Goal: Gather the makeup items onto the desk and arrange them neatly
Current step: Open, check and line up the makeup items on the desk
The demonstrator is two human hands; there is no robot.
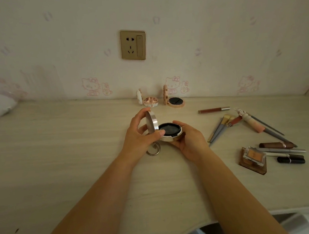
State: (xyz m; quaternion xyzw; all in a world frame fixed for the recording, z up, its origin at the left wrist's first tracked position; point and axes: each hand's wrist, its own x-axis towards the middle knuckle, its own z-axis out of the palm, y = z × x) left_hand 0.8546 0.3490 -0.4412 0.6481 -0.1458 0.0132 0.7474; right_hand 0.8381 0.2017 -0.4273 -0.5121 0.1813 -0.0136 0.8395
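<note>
No legible text, brand name, number or sign appears on any item. The wallpaper (160, 14) carries faint pink cartoon cat figures only, with no lettering. The wall socket (133, 44) shows slot openings and a switch, unmarked. The open compact (167, 132) and the makeup items on the desk (61, 161) show no print that can be read at this sharpness.

Both bare forearms reach forward and converge, the hands close together. The left hand (139, 136) has its fingers curled up and over, thumb pointing toward the other hand, gripping the compact (164, 129) by its raised lid. The right hand (188, 139) cups the base from below, thumb along its far rim.
</note>
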